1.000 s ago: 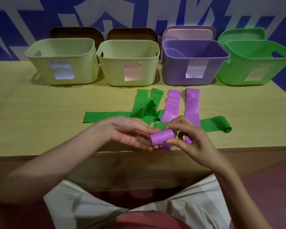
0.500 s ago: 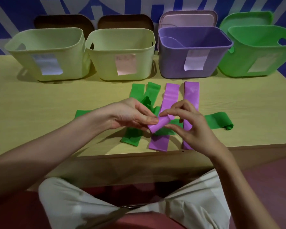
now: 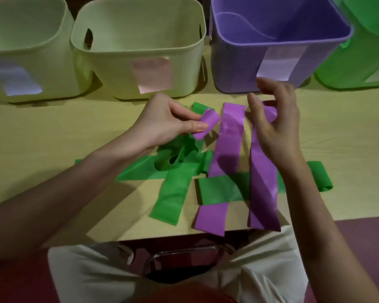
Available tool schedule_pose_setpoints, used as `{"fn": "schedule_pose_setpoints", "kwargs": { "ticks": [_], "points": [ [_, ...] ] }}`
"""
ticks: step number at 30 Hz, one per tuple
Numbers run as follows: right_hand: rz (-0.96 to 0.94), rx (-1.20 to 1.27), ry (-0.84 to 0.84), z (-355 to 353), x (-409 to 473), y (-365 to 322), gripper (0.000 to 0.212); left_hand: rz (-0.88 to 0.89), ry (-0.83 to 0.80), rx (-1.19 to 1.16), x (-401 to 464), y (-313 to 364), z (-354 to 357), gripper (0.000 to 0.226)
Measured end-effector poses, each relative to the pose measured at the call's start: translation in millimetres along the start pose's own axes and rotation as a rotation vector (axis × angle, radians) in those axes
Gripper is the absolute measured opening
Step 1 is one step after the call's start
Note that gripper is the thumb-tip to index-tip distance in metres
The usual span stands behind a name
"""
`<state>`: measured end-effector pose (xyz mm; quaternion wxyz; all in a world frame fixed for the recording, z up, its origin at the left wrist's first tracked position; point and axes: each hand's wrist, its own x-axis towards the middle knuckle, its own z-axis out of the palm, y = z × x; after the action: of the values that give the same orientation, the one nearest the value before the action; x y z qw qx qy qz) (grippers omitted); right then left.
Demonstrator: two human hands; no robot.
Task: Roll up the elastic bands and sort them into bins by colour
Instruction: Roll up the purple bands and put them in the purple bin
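Green bin [image 3: 357, 62]: cut off at your right.
Purple roll [image 3: 206, 125]: long axis tilted, pinched in your left hand [image 3: 166, 123].
Right hand [image 3: 274, 121]: loosely spread, empty.

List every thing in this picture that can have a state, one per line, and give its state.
Left hand: pinches the purple roll.
Purple roll: rolled, held above the table.
Right hand: open, holds nothing.
Two purple bands: flat, unrolled.
Green bands: unrolled, some tangled.
Purple bin: open; floor hidden.
Middle yellow bin: open; floor hidden.
Left yellow bin: open, partly in view.
Green bin: partly in view.
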<state>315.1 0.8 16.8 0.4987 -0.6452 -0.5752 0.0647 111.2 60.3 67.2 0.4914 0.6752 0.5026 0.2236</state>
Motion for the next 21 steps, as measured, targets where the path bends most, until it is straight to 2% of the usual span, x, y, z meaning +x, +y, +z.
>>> {"fn": "schedule_pose_setpoints", "kwargs": {
  "ticks": [5,12,16,21],
  "points": [
    [-0.053,-0.051,0.106,5,19,6,0.027,-0.044,-0.053,-0.048,32,11,5,0.025],
    [0.021,-0.108,0.091,-25,51,7,0.027,-0.099,-0.138,-0.121,49,53,7,0.027],
    [0.025,-0.174,0.105,-48,79,14,0.031,-0.078,-0.122,-0.156,60,87,9,0.035],
    [0.163,-0.198,0.055,-69,114,35,0.04,-0.124,-0.035,-0.232,103,125,24,0.032]
  ]
}}
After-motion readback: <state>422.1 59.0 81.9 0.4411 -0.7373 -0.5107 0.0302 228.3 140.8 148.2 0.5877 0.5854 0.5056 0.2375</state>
